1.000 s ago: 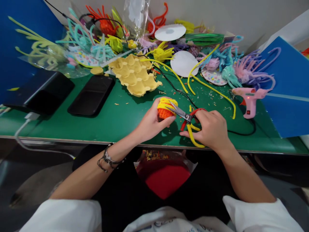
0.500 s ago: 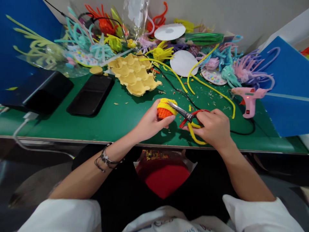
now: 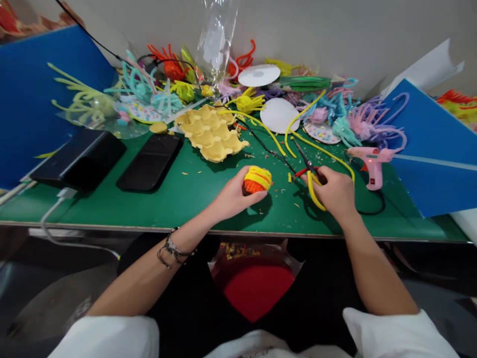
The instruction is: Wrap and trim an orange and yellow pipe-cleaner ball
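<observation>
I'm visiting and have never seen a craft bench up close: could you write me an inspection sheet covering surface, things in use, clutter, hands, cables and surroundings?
Surface: green tabletop, small scraps scattered across it.
Things in use: orange-and-yellow ball; scissors, apart from the ball.
Clutter: yellow egg-carton piece, white discs, black phone, pink glue gun with a lit red light, many bundles of fuzzy stems.
Hands: left hand grips the ball; right hand holds the scissors.
Cables: white cable plugged into a black box; black cord below the glue gun.
Surroundings: blue panels at both sides, grey wall behind.
</observation>
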`<move>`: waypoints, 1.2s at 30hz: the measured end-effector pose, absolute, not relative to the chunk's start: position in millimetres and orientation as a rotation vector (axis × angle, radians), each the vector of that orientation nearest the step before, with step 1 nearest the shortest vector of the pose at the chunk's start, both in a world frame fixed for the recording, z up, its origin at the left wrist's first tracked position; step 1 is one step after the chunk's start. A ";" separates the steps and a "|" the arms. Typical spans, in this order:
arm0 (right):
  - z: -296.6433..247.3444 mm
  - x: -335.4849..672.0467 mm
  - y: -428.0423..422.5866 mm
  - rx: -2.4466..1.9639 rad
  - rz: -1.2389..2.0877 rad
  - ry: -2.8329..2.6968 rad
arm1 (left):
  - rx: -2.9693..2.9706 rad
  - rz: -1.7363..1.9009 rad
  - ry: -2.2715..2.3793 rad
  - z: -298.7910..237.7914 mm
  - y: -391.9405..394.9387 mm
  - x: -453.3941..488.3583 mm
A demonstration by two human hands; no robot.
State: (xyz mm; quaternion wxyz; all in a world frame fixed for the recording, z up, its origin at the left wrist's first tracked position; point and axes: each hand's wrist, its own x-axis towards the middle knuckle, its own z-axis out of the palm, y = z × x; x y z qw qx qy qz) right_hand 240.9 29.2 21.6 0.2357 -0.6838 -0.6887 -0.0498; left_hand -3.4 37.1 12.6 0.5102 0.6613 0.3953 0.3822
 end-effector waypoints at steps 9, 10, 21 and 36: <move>28.4 272.2 47.9 -2.165 -0.242 -1.851 | 1.546 0.776 0.936 26.1 42.9 -9.1; 31.0 270.9 49.6 -2.176 -0.214 -1.872 | 1.608 0.758 0.970 28.4 43.2 -9.8; 62.1 228.8 97.4 -1.881 0.080 -2.182 | 2.162 0.728 1.068 39.3 65.3 3.8; 24.6 180.3 161.8 -1.907 0.376 -2.215 | 2.529 0.627 1.291 20.9 86.9 -5.9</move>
